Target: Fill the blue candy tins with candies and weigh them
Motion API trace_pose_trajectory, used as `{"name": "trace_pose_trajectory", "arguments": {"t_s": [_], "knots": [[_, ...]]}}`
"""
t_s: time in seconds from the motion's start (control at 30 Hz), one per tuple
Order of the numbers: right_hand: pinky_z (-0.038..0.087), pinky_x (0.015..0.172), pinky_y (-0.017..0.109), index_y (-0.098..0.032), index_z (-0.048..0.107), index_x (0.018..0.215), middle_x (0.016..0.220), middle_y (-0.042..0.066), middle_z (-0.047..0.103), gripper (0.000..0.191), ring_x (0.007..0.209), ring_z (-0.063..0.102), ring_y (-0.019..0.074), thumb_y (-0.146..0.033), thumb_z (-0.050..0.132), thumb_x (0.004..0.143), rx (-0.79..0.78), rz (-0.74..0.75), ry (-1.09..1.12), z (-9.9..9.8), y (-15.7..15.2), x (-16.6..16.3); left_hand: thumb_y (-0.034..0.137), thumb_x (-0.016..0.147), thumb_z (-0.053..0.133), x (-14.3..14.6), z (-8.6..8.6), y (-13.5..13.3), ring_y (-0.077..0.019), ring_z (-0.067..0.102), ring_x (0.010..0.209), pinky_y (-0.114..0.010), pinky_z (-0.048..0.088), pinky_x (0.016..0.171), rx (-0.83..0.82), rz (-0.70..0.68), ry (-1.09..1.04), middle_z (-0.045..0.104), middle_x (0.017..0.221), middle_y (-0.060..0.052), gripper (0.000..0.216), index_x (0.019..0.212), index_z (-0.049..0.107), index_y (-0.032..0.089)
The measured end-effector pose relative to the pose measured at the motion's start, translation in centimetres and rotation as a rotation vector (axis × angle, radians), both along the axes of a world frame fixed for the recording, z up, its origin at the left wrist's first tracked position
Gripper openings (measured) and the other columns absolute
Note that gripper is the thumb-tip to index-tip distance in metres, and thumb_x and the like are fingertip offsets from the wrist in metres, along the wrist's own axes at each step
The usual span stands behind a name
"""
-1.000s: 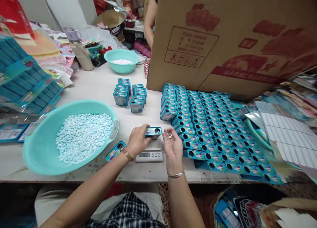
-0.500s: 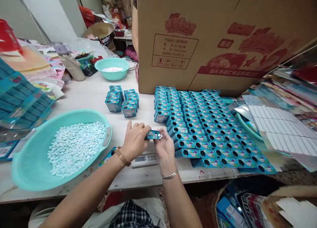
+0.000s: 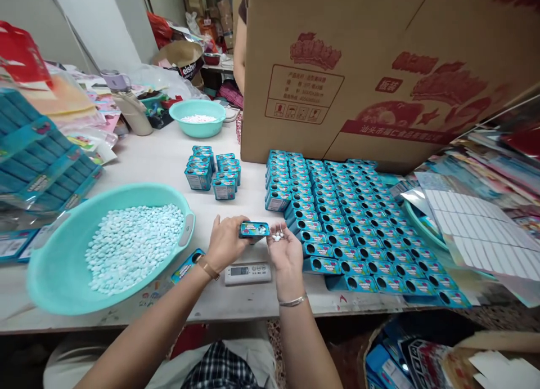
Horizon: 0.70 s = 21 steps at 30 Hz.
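My left hand [image 3: 225,240] grips a small blue candy box [image 3: 248,229], its printed top facing up. White candies show in the round hole at the box's right end. Beside it, my right hand [image 3: 287,251] is turned palm up with the fingers curled, cradling a few white candies [image 3: 277,237]. A small digital scale [image 3: 248,273] lies on the table just below both hands. Near my left wrist lies another blue box [image 3: 188,267]. To the left, a large turquoise basin [image 3: 54,287] holds a heap of white candies [image 3: 130,245].
Rows of blue boxes with round holes [image 3: 350,226] stand to the right. Two short rows of boxes [image 3: 199,178] stand farther back. A big cardboard carton [image 3: 337,68] blocks the far side, with a person's arm [image 3: 239,51] beside it. A smaller turquoise basin [image 3: 198,129] stands at the back.
The blue box has moved slightly left, away from my right hand, so the candies in my right palm show more. My view has shifted a little.
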State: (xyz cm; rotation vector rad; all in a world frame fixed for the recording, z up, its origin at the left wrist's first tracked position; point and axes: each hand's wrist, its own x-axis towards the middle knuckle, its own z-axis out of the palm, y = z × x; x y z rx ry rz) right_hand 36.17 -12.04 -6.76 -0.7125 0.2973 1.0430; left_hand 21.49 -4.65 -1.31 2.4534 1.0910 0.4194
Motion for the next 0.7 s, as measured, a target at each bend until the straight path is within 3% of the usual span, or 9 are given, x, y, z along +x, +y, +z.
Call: {"name": "trace_pose_trajectory", "arguments": {"t_s": [0.2, 0.37, 0.53, 0.7], "knots": [[0.051, 0.06, 0.02, -0.021, 0.057, 0.087, 0.073, -0.005, 0.06, 0.013, 0.059, 0.057, 0.0069, -0.009, 0.051, 0.083, 0.012, 0.044, -0.147, -0.1, -1.1, 0.6, 0.037, 0.074, 0.073, -1.0, -1.8, 0.1, -0.0312, 0.066, 0.1, -0.054, 0.037, 0.103, -0.113, 0.083, -0.033, 0.073, 0.101, -0.01, 0.044, 0.113, 0.06, 0.019], [0.038, 0.044, 0.012, -0.017, 0.059, 0.09, 0.075, -0.003, 0.057, 0.017, 0.046, 0.04, 0.0019, -0.007, 0.044, 0.089, 0.072, 0.056, -0.067, 1.6, -2.3, 0.4, 0.033, 0.076, 0.074, -4.3, 0.4, -1.0, -0.0291, 0.05, 0.129, -0.046, 0.04, 0.108, -0.111, 0.066, -0.322, 0.053, 0.139, -0.018, 0.075, 0.14, 0.04, 0.014], [0.028, 0.036, 0.011, -0.017, 0.058, 0.091, 0.065, -0.008, 0.047, 0.007, 0.04, 0.032, 0.001, -0.014, 0.052, 0.09, 0.075, 0.095, -0.143, 2.4, -4.0, 0.5, 0.036, 0.084, 0.067, -9.0, 2.9, -2.6, -0.0242, 0.056, 0.123, -0.044, 0.042, 0.11, -0.141, 0.213, -0.587, 0.06, 0.13, -0.009, 0.057, 0.137, 0.047, 0.024], [0.025, 0.034, 0.013, -0.018, 0.056, 0.087, 0.057, -0.01, 0.034, 0.007, 0.037, 0.029, 0.003, -0.019, 0.051, 0.092, 0.071, 0.12, -0.153, 2.7, -4.5, 0.4, 0.036, 0.082, 0.07, -12.4, 1.8, -4.4, -0.0243, 0.063, 0.112, -0.046, 0.047, 0.106, -0.333, 0.368, -0.713, 0.066, 0.118, -0.008, 0.047, 0.125, 0.057, 0.023]]}}
